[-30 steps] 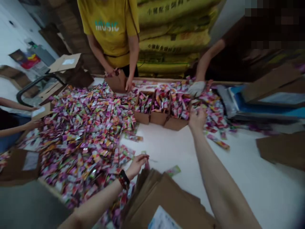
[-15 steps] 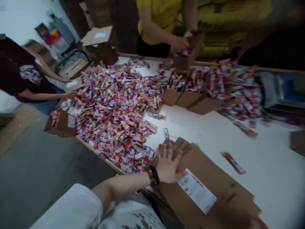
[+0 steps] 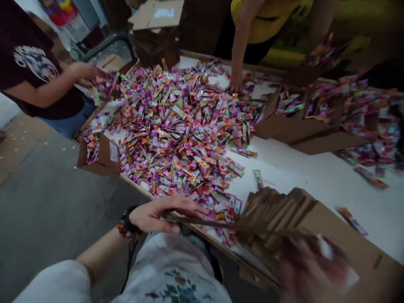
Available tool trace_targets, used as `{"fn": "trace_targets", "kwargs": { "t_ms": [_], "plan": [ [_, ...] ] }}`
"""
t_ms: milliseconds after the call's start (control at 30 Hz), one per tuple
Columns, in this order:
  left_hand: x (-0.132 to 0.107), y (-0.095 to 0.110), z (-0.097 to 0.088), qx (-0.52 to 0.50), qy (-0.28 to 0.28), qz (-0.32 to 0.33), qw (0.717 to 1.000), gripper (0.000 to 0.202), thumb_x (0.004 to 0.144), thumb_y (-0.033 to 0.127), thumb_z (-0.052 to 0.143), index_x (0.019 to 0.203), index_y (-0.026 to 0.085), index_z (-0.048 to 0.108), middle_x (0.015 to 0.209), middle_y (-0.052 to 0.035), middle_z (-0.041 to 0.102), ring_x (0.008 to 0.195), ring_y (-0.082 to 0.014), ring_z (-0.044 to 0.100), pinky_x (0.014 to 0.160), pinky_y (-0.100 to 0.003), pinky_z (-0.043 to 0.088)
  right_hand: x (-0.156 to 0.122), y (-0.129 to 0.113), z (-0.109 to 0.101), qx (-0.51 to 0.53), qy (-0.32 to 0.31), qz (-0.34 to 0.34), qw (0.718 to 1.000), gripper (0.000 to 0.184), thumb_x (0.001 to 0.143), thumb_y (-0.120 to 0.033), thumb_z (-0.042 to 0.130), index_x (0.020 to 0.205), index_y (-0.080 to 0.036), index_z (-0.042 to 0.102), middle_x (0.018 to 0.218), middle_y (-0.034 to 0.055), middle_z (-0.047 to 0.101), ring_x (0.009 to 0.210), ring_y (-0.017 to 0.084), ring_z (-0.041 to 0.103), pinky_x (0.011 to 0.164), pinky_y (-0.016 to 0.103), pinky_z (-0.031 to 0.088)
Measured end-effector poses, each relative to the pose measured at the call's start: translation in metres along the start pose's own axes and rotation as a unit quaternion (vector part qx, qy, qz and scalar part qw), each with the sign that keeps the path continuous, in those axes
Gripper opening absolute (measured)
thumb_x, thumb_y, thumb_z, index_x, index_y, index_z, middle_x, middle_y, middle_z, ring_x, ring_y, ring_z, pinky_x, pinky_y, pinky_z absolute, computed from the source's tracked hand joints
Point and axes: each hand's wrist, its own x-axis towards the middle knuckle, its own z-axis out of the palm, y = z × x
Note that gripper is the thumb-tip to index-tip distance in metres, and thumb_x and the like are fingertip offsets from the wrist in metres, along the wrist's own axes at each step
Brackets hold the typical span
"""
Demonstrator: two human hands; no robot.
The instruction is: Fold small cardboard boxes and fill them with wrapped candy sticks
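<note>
A flattened cardboard box (image 3: 221, 224), seen nearly edge-on, spans the gap between my two hands at the near table edge. Its left end lies between the thumb and the straight fingers of my left hand (image 3: 160, 213). My right hand (image 3: 318, 269), smeared by motion, is at its other end; the exact grip of those fingers is blurred. Beneath and beyond it is a stack of flattened cardboard boxes (image 3: 334, 227). A large heap of small, colourful snack packets (image 3: 176, 134) spreads just past my left hand.
Filled cardboard boxes (image 3: 284, 128) stand at the back right. Another box (image 3: 104, 158) with packets sits at the left table corner. A person in a dark shirt (image 3: 34, 63) handles packets at left; a person in yellow (image 3: 265, 21) reaches into the heap. Loose packets (image 3: 352, 221) lie on the white table (image 3: 284, 164).
My left hand has left the stack, moving left to the end of a flattened box that is now raised edge-on. My right hand has come further into view. The person in yellow now reaches into the heap.
</note>
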Motion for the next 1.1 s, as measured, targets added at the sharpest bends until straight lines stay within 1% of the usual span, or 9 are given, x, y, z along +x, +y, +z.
{"fn": "trace_targets", "kwargs": {
  "t_ms": [100, 267, 367, 500, 700, 833, 967, 1033, 1100],
  "plan": [
    [-0.045, 0.014, -0.023, 0.091, -0.007, -0.043, 0.995, 0.036, 0.095, 0.03, 0.05, 0.129, 0.03, 0.063, 0.141, -0.0074, 0.056, 0.13, -0.0285, 0.053, 0.109, -0.044, 0.042, -0.019, 0.028, 0.076, 0.076, -0.019, 0.027, 0.997, 0.038, 0.056, -0.034, 0.078, 0.086, -0.023, 0.058, 0.077, -0.0039, 0.051, 0.069, 0.011, 0.05, 0.072, 0.028, 0.045],
    [-0.099, -0.027, -0.041, 0.21, 0.246, -0.077, 0.943, 0.053, 0.089, 0.063, 0.045, 0.101, 0.022, 0.076, 0.106, -0.0103, 0.075, 0.103, -0.0285, 0.069, 0.096, -0.047, 0.052, -0.037, 0.046, 0.134, -0.081, -0.084, -0.062, 0.991, 0.055, 0.069, -0.042, 0.057, 0.119, -0.021, 0.05, 0.098, 0.0036, 0.049, 0.097, 0.021, 0.053, 0.093, 0.039, 0.043],
    [-0.11, -0.053, -0.064, 0.278, 0.337, -0.03, 0.899, 0.056, 0.086, 0.062, 0.052, 0.124, 0.023, 0.065, 0.13, -0.01, 0.065, 0.124, -0.0289, 0.057, 0.108, -0.047, 0.043, -0.06, 0.051, 0.143, -0.168, -0.235, -0.117, 0.95, 0.077, 0.077, -0.047, 0.042, 0.146, -0.018, 0.029, 0.118, 0.0108, 0.049, 0.114, 0.028, 0.05, 0.103, 0.047, 0.038],
    [-0.114, -0.076, -0.09, 0.335, 0.361, -0.081, 0.867, 0.094, 0.081, 0.07, 0.052, 0.154, 0.02, 0.023, 0.162, -0.0119, 0.02, 0.148, -0.0306, 0.021, 0.121, -0.048, 0.021, -0.093, 0.082, 0.137, -0.193, -0.467, -0.052, 0.862, 0.087, 0.085, -0.053, 0.04, 0.155, -0.021, 0.0, 0.139, 0.0113, 0.044, 0.136, 0.028, 0.035, 0.114, 0.049, 0.027],
    [-0.127, -0.075, -0.103, 0.405, 0.153, -0.196, 0.88, 0.066, 0.087, 0.07, 0.037, 0.113, 0.021, 0.073, 0.159, -0.0092, 0.027, 0.15, -0.0324, 0.011, 0.121, -0.054, 0.009, -0.093, 0.147, 0.144, -0.091, -0.411, 0.128, 0.898, 0.094, 0.076, -0.072, 0.051, 0.149, -0.021, 0.023, 0.129, 0.0142, 0.057, 0.127, 0.031, 0.049, 0.107, 0.051, 0.038],
    [-0.116, -0.071, -0.112, 0.406, 0.153, -0.209, 0.877, 0.082, 0.078, 0.084, 0.031, 0.088, 0.018, 0.078, 0.152, -0.0144, 0.042, 0.142, -0.0327, 0.033, 0.12, -0.052, 0.014, -0.085, 0.155, 0.171, -0.102, -0.273, 0.143, 0.946, 0.088, 0.065, -0.058, 0.072, 0.136, -0.017, 0.041, 0.123, 0.0126, 0.062, 0.121, 0.027, 0.053, 0.108, 0.048, 0.038],
    [-0.098, -0.088, -0.112, 0.424, 0.256, -0.179, 0.85, 0.075, 0.069, 0.091, 0.034, 0.07, 0.02, 0.059, 0.115, -0.0148, 0.067, 0.116, -0.0294, 0.053, 0.113, -0.051, 0.026, -0.047, 0.127, 0.175, -0.091, -0.365, 0.17, 0.911, 0.07, 0.063, -0.046, 0.077, 0.124, -0.017, 0.057, 0.117, 0.0114, 0.067, 0.11, 0.029, 0.061, 0.1, 0.049, 0.046],
    [-0.094, -0.1, -0.109, 0.441, 0.324, -0.197, 0.813, 0.066, 0.069, 0.083, 0.049, 0.084, 0.02, 0.055, 0.105, -0.0119, 0.064, 0.107, -0.027, 0.053, 0.105, -0.048, 0.037, -0.027, 0.103, 0.171, -0.13, -0.457, 0.092, 0.875, 0.071, 0.064, -0.043, 0.078, 0.127, -0.018, 0.058, 0.129, 0.0121, 0.062, 0.117, 0.031, 0.058, 0.103, 0.05, 0.043],
    [-0.093, -0.107, -0.107, 0.48, 0.374, -0.208, 0.766, 0.072, 0.067, 0.074, 0.064, 0.108, 0.017, 0.051, 0.113, -0.0132, 0.055, 0.111, -0.0273, 0.051, 0.1, -0.046, 0.042, -0.018, 0.078, 0.169, -0.214, -0.566, -0.045, 0.795, 0.078, 0.069, -0.042, 0.076, 0.138, -0.017, 0.051, 0.144, 0.0133, 0.05, 0.131, 0.034, 0.047, 0.111, 0.051, 0.035]
  ]
}}
